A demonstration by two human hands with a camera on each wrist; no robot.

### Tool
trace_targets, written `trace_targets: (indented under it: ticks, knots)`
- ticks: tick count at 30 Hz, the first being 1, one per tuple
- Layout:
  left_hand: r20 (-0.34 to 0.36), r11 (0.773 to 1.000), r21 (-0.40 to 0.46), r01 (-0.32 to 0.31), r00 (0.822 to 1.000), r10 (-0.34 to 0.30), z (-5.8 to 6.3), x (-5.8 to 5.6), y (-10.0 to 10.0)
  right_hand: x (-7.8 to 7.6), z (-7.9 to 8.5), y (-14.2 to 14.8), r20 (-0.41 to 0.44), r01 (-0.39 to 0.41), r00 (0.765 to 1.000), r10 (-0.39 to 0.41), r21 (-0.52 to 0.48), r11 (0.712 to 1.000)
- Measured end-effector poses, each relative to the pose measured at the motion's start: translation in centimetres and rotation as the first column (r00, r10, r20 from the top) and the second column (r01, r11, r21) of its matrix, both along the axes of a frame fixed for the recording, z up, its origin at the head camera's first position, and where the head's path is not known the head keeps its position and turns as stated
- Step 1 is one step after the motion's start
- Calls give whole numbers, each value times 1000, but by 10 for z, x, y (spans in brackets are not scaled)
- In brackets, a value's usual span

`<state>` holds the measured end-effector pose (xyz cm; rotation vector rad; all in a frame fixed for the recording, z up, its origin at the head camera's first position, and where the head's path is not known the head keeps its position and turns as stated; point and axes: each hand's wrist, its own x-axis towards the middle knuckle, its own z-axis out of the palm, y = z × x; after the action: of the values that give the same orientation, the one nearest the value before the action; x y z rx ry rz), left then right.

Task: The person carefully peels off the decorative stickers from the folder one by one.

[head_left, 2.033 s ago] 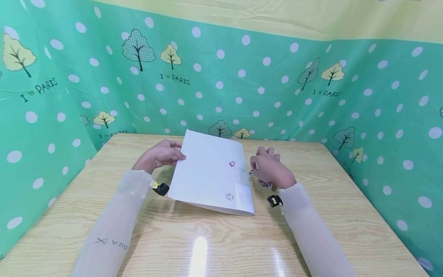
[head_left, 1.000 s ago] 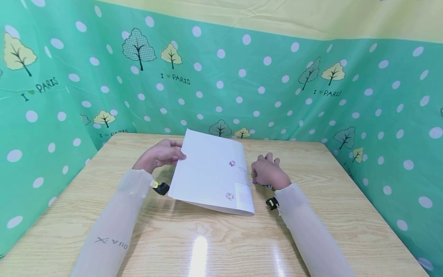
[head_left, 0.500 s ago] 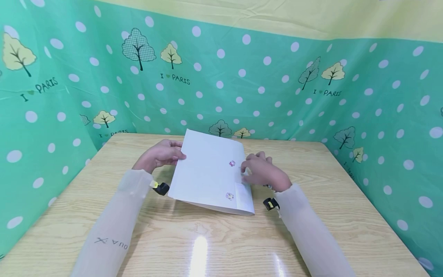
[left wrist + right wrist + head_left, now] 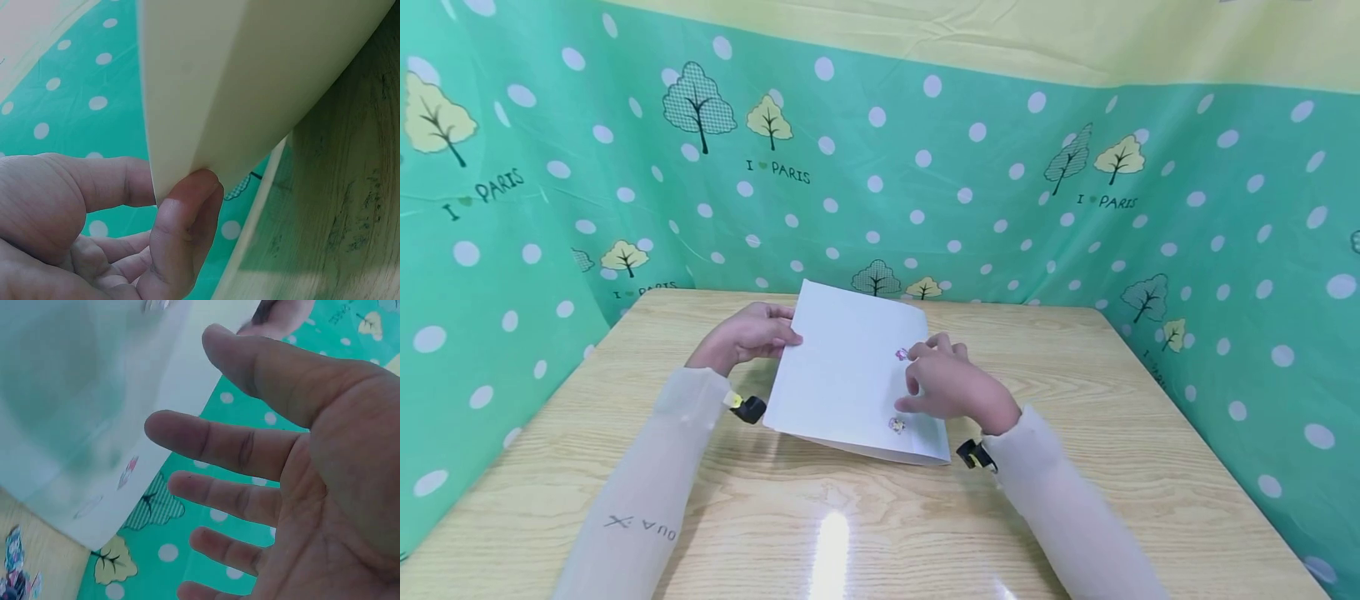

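A white, curved paper sheet or folder [image 4: 842, 367] leans tilted over the table. My left hand [image 4: 748, 337] holds its left edge. In the left wrist view the thumb and fingers of the left hand [image 4: 169, 231] pinch the sheet's corner [image 4: 200, 81]. Over the sheet's right part hovers my right hand [image 4: 951, 383]. The right wrist view shows the right hand's fingers [image 4: 219, 444] spread, with nothing between them. Two small cartoon stickers, a pink one [image 4: 902, 354] and a yellowish one [image 4: 897, 426], show on the sheet. A clear outlined patch [image 4: 89, 507] lies near its edge.
Several loose cut-out stickers [image 4: 19, 569] lie on the wooden table [image 4: 700, 500] beside the sheet. Behind and at both sides hangs a green dotted curtain [image 4: 880, 167]. Black wrist cameras [image 4: 976, 454] sit on both sleeves.
My right hand has moved left from beside the loose stickers on the table to over the sheet's right part. The left hand and the sheet have stayed in place.
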<state>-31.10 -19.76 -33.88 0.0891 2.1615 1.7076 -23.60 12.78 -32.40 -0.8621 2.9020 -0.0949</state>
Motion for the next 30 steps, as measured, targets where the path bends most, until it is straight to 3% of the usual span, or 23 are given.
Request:
trace_targets:
  ticks: [9,17,30]
  knots:
    - [-5,1000,-10,-5,1000,5,0,0,-1,6,-4,-10,28,-64,998,63,34,997]
    - [-6,1000,-3,5,1000,-5,0,0,-1,7,-5,-11,61,-139,988,140,-16,990]
    - [-7,1000,3,22,1000,-22,0,0,-2,10,-9,-14,56,-155,986,156,-29,988]
